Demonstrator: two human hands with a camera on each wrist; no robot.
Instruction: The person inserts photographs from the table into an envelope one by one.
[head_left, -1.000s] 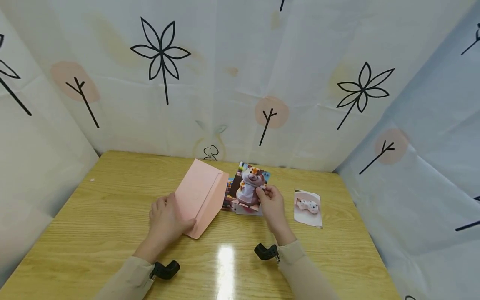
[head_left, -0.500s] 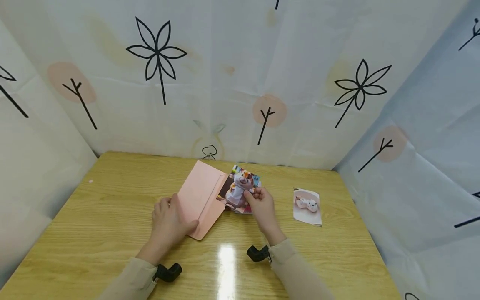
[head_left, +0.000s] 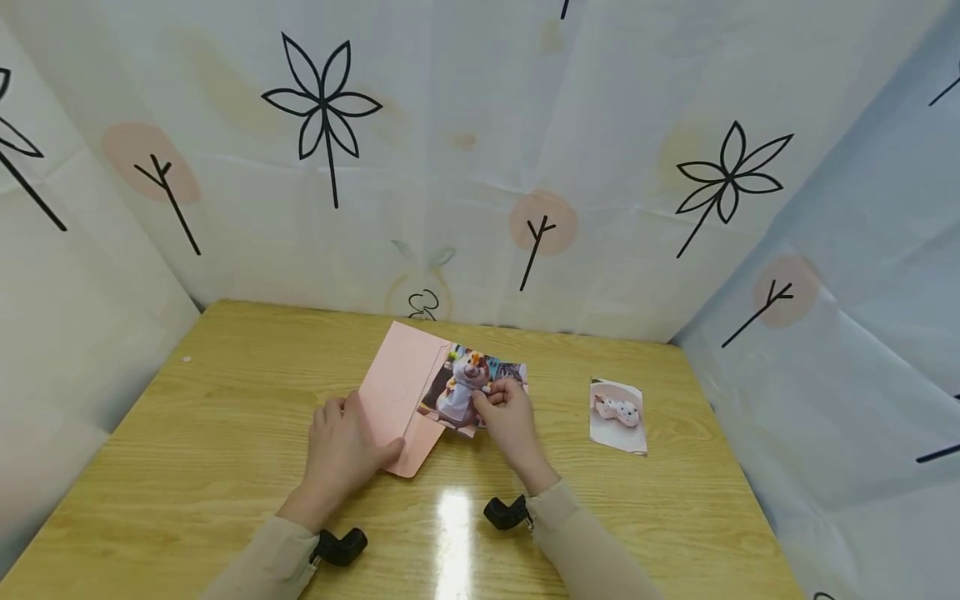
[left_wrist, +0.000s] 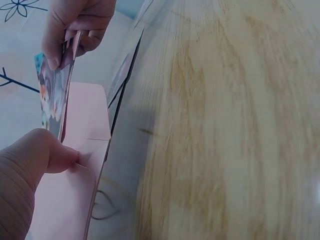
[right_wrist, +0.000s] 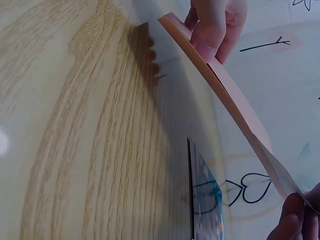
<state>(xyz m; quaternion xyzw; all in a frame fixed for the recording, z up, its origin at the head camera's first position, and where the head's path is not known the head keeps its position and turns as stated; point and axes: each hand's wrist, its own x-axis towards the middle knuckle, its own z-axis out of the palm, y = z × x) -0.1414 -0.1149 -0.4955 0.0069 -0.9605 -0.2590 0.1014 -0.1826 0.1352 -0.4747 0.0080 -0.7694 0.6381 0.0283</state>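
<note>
A pink envelope is tilted in my left hand, its flap folded out to the right. In the left wrist view, the left thumb presses near the envelope's mouth. My right hand pinches a photo of a plush hamster in white by its right edge. This photo overlaps the flap, its left edge at the envelope's mouth; whether any of it is inside, I cannot tell. Behind it, partly hidden, another photo shows at the right. The right wrist view has the envelope edge-on.
A separate photo of small white plush figures lies to the right on the wooden table. A printed curtain hangs behind the table's far edge. Black camera mounts sit on both wrists.
My right hand has brought the hamster photo left, from beside the envelope to over its flap. More of the photo behind shows at the right. The envelope has shifted slightly right.
</note>
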